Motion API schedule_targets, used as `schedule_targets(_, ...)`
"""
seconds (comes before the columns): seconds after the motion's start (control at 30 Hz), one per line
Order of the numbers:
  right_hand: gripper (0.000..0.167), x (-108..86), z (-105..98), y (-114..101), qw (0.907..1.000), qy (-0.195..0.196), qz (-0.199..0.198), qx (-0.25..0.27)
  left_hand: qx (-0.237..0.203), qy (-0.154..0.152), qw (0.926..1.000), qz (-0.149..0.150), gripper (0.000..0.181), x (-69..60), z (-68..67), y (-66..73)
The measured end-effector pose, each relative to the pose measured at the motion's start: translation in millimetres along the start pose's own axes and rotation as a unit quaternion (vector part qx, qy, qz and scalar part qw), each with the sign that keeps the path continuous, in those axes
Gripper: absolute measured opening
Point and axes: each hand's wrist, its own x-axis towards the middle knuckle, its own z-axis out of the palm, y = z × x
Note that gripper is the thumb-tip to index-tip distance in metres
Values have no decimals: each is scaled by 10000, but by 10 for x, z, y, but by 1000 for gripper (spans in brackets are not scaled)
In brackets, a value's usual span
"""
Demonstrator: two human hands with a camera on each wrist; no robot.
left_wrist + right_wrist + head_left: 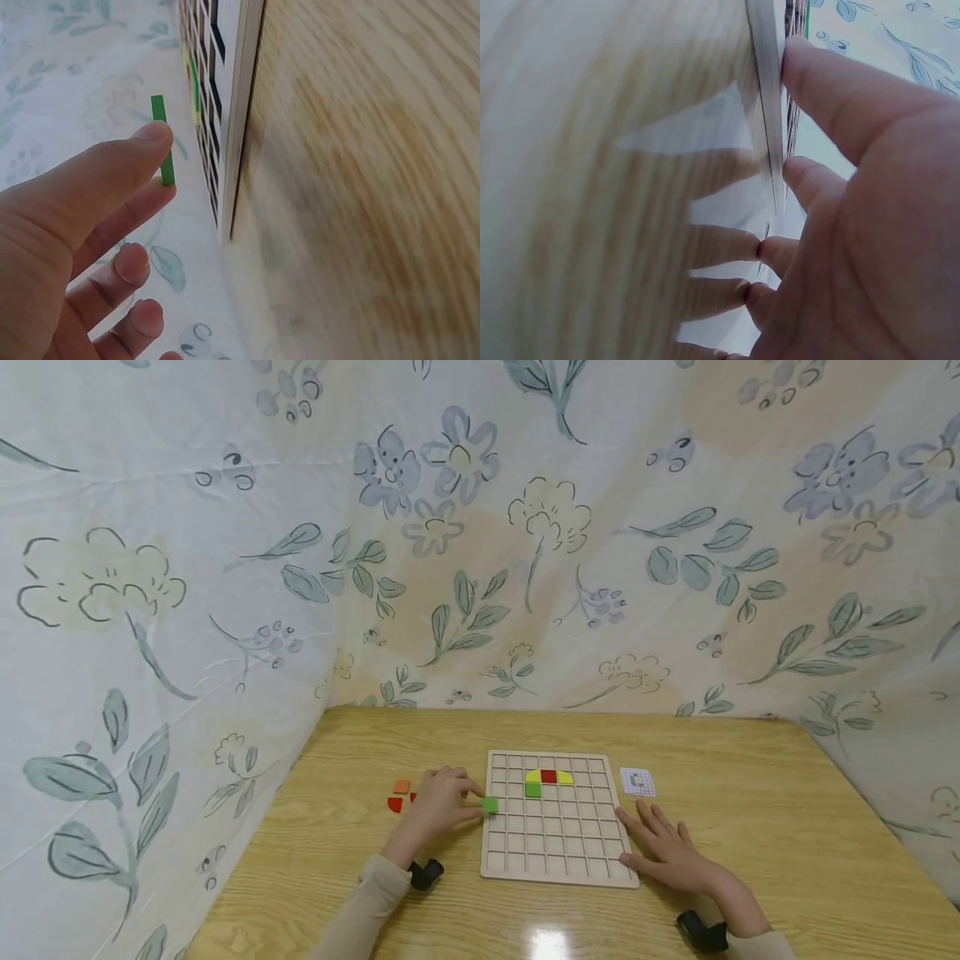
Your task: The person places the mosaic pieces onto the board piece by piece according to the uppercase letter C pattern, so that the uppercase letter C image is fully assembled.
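Between thumb and forefinger my left hand pinches a green square tile at the left rim of the wooden grid board. In the left wrist view the tile is edge-on, held apart from the board's surface. On the board's upper part lie a red square tile, yellow curved tiles on either side of it, and another green square tile below the left yellow one. My right hand rests at the board's right edge, fingers spread, with thumb and forefinger touching the rim.
Left of the board lie an orange square tile and a red rounded tile; another red piece is partly hidden by the left hand. A small pattern card lies right of the board. Floral cloth hangs behind the wooden table.
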Motion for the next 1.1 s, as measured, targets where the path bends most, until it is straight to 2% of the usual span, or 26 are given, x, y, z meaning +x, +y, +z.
schedule_targets(0.17,68,-3,2,-3,10000,6,15,-29,26,18,9999,108,23,38,54,33)
schedule_targets(0.53,67,-5,4,-9,10000,-5,38,-39,101,-231,9997,-28,24,117,107,136)
schedule_targets(0.83,68,-6,10,-1,9999,51,41,-136,245,-147,9996,42,25,217,144,210)
schedule_targets(1.1,67,-5,6,-8,9999,53,25,-97,348,-245,9990,108,25,303,177,296)
